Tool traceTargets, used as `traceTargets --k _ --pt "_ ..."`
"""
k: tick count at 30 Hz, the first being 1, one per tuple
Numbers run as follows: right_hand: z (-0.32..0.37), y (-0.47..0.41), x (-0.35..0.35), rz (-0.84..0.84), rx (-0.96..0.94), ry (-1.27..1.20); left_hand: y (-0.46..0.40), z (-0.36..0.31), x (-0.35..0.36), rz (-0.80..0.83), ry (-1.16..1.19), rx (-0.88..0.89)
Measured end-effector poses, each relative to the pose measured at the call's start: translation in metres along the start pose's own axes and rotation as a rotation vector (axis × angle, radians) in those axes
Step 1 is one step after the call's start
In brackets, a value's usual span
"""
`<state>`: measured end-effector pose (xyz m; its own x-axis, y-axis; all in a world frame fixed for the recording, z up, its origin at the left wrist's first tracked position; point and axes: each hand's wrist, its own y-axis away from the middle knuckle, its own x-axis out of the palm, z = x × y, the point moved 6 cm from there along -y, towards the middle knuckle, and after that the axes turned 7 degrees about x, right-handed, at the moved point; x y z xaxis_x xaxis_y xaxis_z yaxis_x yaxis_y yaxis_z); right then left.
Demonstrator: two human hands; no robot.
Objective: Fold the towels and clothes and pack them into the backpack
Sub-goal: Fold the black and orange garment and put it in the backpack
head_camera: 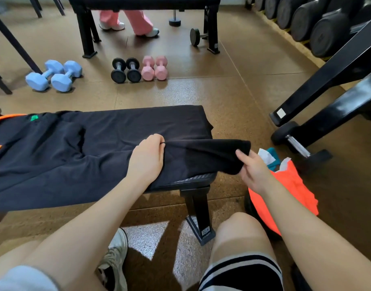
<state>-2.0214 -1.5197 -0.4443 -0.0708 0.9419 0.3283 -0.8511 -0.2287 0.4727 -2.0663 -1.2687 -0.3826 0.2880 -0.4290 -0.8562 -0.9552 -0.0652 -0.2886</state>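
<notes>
So there's a dark garment [75, 148] spread flat across the padded worktop [198, 178], covering nearly the whole top, with one end lifted off the surface at the right edge. The left hand [147, 157] sits on the cloth near that edge, fingers curled and bunching a fold of the fabric. The right hand [250, 169] is just off the end of the worktop, pinching the loose end of the same garment between thumb and fingers so it hangs in the air between the two hands. At the far left there's something black with orange trim [4, 120] and a small green logo, touching the garment; can't tell if that's the backpack or another piece of clothing.

On the floor [233, 91] beside the person's right knee lies a bright orange cloth [294, 185] in a heap, with something teal and white [268, 157] poking out behind it.

Further back on the floor: a pair of light blue dumbbells [54, 75], a pair of small black ones [125, 70] and a pair of pink ones [154, 68] right beside them. Another bench [146, 3] stands behind those, and someone's legs in pink trousers [136, 19] show under it. A rack of big black dumbbells [319, 19] runs along the right side, well apart from the clothes
</notes>
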Motion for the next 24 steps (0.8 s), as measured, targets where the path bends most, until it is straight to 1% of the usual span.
traceTargets --k 2,3,5,6,7,8,9,10,11,12,13,14,15,16,17,18,20,22,24 --pt "0.021 0.008 0.005 0.064 -0.063 0.015 0.001 -0.003 -0.007 -0.035 -0.026 0.034" --pt "0.028 0.011 0.008 0.095 -0.064 0.044 0.001 -0.004 -0.009 -0.038 -0.061 0.054" --pt "0.031 0.012 0.007 0.082 0.012 0.203 0.002 -0.004 -0.01 -0.018 -0.122 0.066" --pt "0.027 0.012 0.004 0.024 0.088 0.331 0.003 -0.003 -0.009 -0.012 -0.139 0.061" --pt "0.021 0.012 -0.002 -0.072 0.158 0.49 0.004 -0.002 -0.01 -0.018 -0.152 0.06" --pt "0.018 0.01 -0.011 -0.207 0.193 0.663 0.005 -0.002 -0.011 -0.037 -0.161 0.073" --pt "0.019 0.007 -0.02 -0.361 0.157 0.822 0.007 -0.002 -0.013 -0.064 -0.162 0.097" --pt "0.026 0.006 -0.022 -0.505 0.031 0.945 0.011 -0.002 -0.014 -0.087 -0.149 0.125" --pt "0.035 0.009 -0.012 -0.562 -0.179 1.028 0.014 -0.001 -0.015 -0.094 -0.128 0.144" --pt "0.038 0.012 0.009 -0.495 -0.4 1.089 0.018 0.001 -0.015 -0.079 -0.108 0.157" --pt "0.034 0.018 0.037 -0.348 -0.571 1.162 0.023 0.004 -0.014 -0.04 -0.108 0.172" --pt "0.023 0.023 0.066 -0.172 -0.683 1.264 0.028 0.008 -0.01 0.016 -0.133 0.194" --pt "0.009 0.029 0.094 -0.015 -0.767 1.391 0.033 0.012 -0.006 0.084 -0.178 0.212" --pt "-0.006 0.033 0.116 0.107 -0.836 1.525 0.039 0.019 -0.001 0.155 -0.228 0.212" --pt "-0.02 0.034 0.134 0.2 -0.881 1.653 0.044 0.027 0.002 0.213 -0.27 0.187" --pt "-0.029 0.033 0.145 0.258 -0.886 1.766 0.048 0.036 0.003 0.246 -0.291 0.142" --pt "-0.034 0.024 0.152 0.272 -0.834 1.909 0.051 0.054 -0.001 0.292 -0.318 0.034" --pt "-0.031 0.016 0.141 0.219 -0.751 1.955 0.054 0.073 -0.007 0.336 -0.358 -0.054" --pt "-0.026 0.012 0.123 0.141 -0.653 1.968 0.056 0.092 -0.018 0.319 -0.378 -0.145"
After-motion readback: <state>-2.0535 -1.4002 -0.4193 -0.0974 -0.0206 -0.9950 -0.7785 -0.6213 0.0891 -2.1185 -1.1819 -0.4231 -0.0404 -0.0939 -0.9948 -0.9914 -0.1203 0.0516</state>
